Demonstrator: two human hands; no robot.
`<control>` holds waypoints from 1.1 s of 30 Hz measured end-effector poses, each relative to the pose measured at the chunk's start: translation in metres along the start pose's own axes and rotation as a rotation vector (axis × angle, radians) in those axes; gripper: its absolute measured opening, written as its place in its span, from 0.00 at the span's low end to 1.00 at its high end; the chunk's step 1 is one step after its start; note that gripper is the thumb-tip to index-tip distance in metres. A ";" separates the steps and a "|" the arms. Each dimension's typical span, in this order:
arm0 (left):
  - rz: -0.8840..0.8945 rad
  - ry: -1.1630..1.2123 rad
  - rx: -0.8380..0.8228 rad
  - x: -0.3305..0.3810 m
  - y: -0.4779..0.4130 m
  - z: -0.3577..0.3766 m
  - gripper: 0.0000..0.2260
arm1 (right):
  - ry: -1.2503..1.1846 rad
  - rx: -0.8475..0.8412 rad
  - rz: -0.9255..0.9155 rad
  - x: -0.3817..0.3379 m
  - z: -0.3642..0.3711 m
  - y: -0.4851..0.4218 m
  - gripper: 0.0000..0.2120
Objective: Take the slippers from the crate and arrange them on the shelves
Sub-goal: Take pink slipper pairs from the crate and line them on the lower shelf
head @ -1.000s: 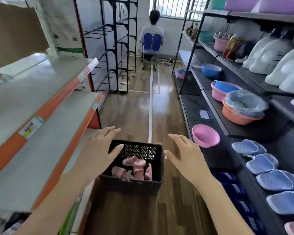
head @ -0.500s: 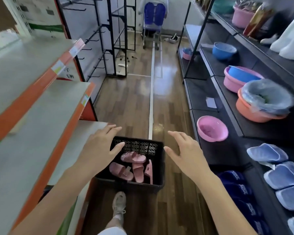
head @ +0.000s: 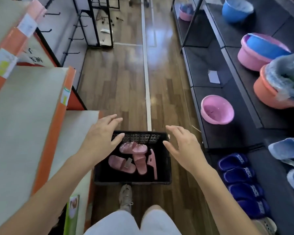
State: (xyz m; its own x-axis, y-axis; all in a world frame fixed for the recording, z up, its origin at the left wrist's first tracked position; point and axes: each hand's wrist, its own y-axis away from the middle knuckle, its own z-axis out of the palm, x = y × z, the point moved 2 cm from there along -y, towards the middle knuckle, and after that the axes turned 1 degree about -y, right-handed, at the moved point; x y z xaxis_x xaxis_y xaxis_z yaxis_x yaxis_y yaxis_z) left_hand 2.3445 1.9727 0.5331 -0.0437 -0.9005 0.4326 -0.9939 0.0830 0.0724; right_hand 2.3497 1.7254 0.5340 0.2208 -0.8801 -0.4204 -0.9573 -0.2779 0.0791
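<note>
A black plastic crate [head: 165,179] stands on the wooden floor in front of my feet. Several pink slippers [head: 133,148] lie loose in it, one standing on edge at the right. My left hand [head: 100,139] hovers over the crate's left rim, fingers spread, holding nothing. My right hand [head: 183,146] hangs above the crate's right rim, also open and empty. Neither hand touches a slipper. On the dark shelves at the right sit dark blue slippers [head: 241,180] and light blue slippers [head: 287,150].
Grey shelves with orange edges [head: 58,133] rise close on my left. The dark shelf unit [head: 210,78] on the right carries a pink basin [head: 216,109], a pink and blue basin [head: 260,50] and an orange basin [head: 268,92] with plastic. The aisle floor runs ahead.
My view has tipped further down, so the crate and my legs show more. Both hands have stayed spread above the crate, a little lower over its rims.
</note>
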 end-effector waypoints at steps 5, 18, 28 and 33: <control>-0.016 0.004 -0.083 -0.026 -0.036 0.033 0.21 | -0.016 -0.055 0.068 0.024 0.037 -0.031 0.22; -0.112 -0.026 -0.263 -0.076 -0.091 0.196 0.22 | -0.238 -0.214 0.251 0.133 0.199 -0.077 0.22; -0.128 0.006 -0.376 -0.140 -0.112 0.386 0.25 | -0.389 -0.319 0.488 0.237 0.380 -0.092 0.21; -0.169 0.018 -0.463 -0.178 -0.111 0.477 0.22 | -0.496 -0.352 0.731 0.289 0.472 -0.099 0.25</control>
State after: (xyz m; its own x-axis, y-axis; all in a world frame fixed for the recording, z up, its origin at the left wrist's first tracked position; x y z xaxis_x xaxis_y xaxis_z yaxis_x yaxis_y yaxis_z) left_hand 2.4148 1.9202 0.0194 0.1198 -0.9105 0.3958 -0.8373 0.1215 0.5331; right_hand 2.4201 1.6801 -0.0222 -0.5924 -0.6405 -0.4888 -0.6982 0.1053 0.7082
